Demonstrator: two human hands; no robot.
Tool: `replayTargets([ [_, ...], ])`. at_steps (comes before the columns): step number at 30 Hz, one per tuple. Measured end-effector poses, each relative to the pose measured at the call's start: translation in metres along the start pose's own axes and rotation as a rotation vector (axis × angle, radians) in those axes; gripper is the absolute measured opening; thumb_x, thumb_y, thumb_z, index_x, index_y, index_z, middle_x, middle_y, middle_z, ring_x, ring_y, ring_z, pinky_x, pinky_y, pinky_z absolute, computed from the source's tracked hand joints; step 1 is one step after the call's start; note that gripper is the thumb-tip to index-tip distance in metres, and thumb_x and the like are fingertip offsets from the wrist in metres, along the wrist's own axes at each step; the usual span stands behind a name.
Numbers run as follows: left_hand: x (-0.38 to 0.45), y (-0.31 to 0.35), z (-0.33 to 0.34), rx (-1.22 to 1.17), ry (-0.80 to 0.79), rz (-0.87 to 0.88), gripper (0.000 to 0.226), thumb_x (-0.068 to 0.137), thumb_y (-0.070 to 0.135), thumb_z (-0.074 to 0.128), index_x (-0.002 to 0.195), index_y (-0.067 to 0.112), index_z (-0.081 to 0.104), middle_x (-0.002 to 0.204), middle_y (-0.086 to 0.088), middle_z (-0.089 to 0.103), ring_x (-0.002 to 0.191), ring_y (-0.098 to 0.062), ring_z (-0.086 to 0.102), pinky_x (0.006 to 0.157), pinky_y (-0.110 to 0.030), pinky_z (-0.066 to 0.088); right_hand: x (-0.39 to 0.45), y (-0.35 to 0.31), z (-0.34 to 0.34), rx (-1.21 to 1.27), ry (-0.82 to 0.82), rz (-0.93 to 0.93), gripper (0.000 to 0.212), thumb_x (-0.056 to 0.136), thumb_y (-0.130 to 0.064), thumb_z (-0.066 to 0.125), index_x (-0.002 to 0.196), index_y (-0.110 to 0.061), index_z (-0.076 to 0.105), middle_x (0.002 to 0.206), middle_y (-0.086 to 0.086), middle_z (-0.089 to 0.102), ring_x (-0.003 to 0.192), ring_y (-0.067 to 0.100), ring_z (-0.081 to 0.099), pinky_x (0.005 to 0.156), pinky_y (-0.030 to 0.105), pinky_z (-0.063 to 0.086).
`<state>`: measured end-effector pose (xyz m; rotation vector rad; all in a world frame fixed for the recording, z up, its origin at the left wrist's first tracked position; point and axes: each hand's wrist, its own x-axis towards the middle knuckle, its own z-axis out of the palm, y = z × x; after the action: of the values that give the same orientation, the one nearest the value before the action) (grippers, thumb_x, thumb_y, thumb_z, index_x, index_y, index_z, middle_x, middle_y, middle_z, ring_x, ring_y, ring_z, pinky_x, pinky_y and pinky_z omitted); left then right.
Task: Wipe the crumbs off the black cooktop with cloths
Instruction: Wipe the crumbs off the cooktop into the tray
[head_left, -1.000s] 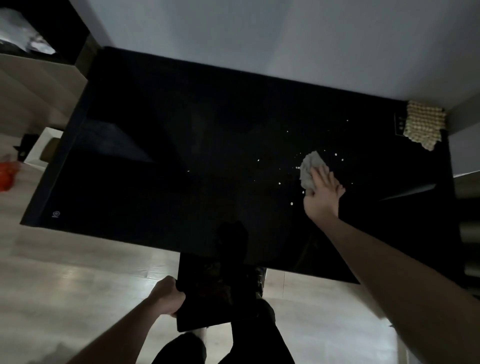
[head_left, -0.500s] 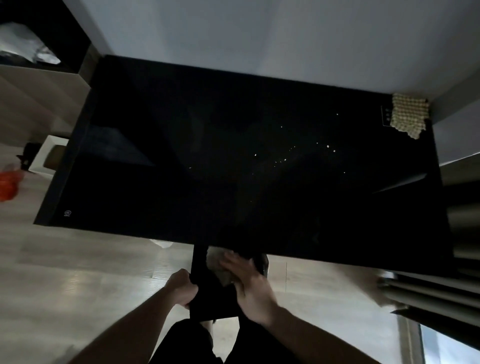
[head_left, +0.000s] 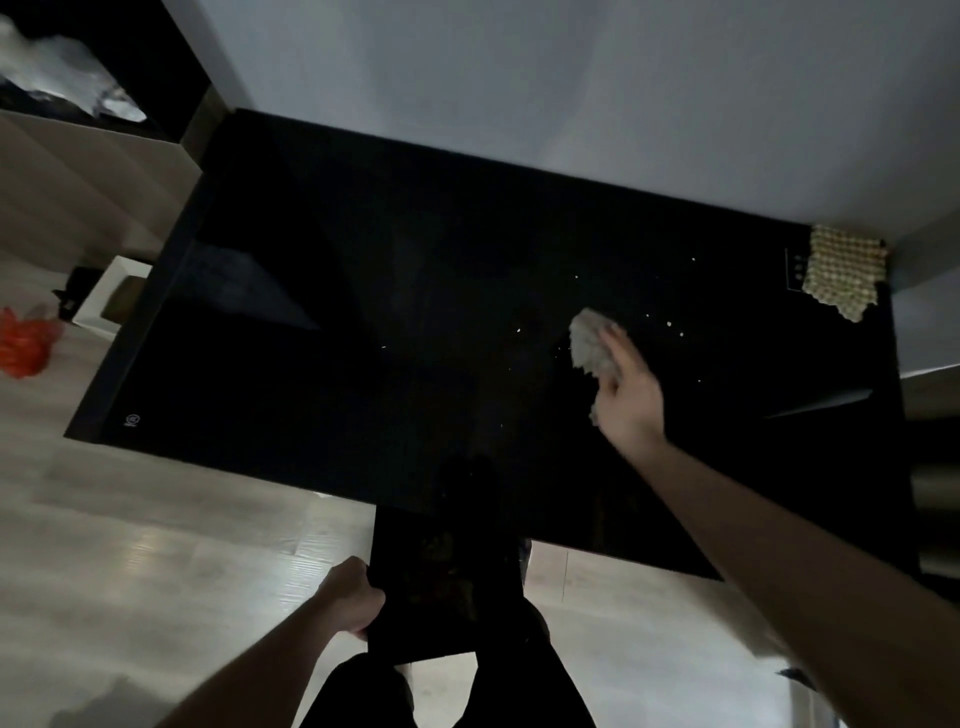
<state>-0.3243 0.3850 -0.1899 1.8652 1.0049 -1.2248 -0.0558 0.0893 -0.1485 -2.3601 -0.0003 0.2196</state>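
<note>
The black cooktop (head_left: 363, 322) fills the middle of the view, with pale crumbs (head_left: 670, 323) scattered over its right half. My right hand (head_left: 628, 395) presses a crumpled grey cloth (head_left: 589, 340) flat against the glass among the crumbs. Below the front edge, my left hand (head_left: 350, 597) grips the left side of a black tray (head_left: 447, 587) held level under the cooktop's rim. A second, yellowish woven cloth (head_left: 841, 275) lies on the far right corner beside the touch controls.
A grey wall runs behind the cooktop. To the left stand a wooden cabinet (head_left: 78, 176), a white box (head_left: 111, 296) and an orange bag (head_left: 23, 343) on the light floor. My dark trouser legs (head_left: 457, 686) show below the tray.
My right hand has gone from the tray at the front edge back out to the crumbs on the right half, taking the grey cloth with it. The left hand still holds the tray.
</note>
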Motion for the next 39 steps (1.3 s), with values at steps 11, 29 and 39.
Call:
replayTargets([
  [11,0.017,0.003,0.011,-0.023,0.012,-0.015,0.023,0.073,0.009,0.051,0.082,0.003,0.071,0.070,-0.009,0.074,0.058,-0.021,0.074,0.044,-0.023,0.054,0.101,0.012,0.036,-0.471,-0.131,0.018,0.074,0.101,-0.018,0.052,0.167,-0.029,0.021,0.178,-0.001,0.012,0.164,0.029,0.007,0.132,0.060,0.009],
  [29,0.010,-0.001,-0.002,0.070,-0.019,0.019,0.021,0.077,0.011,0.053,0.086,0.000,0.068,0.081,-0.013,0.073,0.068,-0.026,0.076,0.052,-0.031,0.063,-0.223,-0.009,0.110,0.070,-0.608,-0.344,0.061,0.092,-0.001,0.047,0.146,-0.025,0.063,0.160,-0.016,0.050,0.153,0.003,0.038,0.131,0.023,0.014],
  [39,0.011,0.000,-0.008,0.160,-0.027,0.033,0.009,0.069,0.009,0.049,0.066,0.011,0.057,0.064,-0.006,0.066,0.062,-0.026,0.075,0.043,-0.025,0.053,-0.083,-0.026,0.038,0.206,-0.230,-0.110,0.070,0.096,0.010,0.049,0.148,-0.036,0.057,0.159,-0.022,0.046,0.145,-0.009,0.044,0.121,0.014,0.033],
])
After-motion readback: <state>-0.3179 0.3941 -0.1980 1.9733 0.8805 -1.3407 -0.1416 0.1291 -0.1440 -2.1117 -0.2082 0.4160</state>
